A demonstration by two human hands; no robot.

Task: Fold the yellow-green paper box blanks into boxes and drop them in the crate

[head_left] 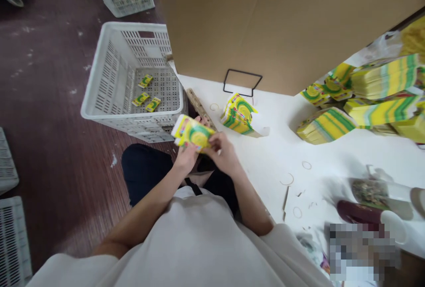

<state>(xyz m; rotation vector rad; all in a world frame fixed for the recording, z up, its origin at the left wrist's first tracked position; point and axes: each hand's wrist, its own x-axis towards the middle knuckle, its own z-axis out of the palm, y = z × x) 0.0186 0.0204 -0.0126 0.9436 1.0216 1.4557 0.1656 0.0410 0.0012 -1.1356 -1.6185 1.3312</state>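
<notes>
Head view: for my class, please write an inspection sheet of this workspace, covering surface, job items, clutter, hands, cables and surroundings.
Surface: white table, partly covered.
Job items: yellow-green carton in both hands; carton pile on the table; three small boxes inside the white crate.
Clutter: thin rings lying loose; containers at the table's right.
Hands: left hand supports the carton; right hand grips its edge.
Cables: nothing seen.
Surroundings: large cardboard box, carton stacks, reddish-brown floor.
</notes>
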